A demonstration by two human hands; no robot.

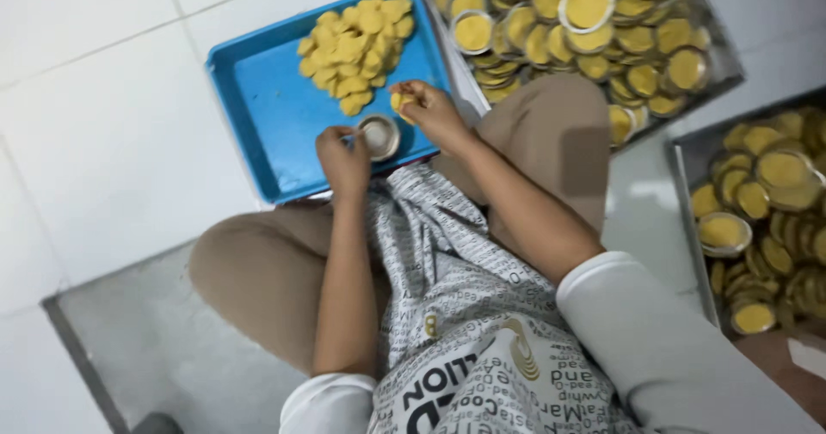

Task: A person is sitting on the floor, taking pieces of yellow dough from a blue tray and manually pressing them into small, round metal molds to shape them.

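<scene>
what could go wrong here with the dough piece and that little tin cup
The small metal cup sits near the blue tray's front edge, steadied only by the left hand; a hard press could tip it off. The dough piece pinched in the right hand may tear. The knee beside the tray of filled cups could bump it.

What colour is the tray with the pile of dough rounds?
Blue tray, seen in the head view.

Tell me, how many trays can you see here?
3: a blue tray before the knees, a metal tray of filled tins at top right, another metal tray at the right edge, partly cut off.
</scene>
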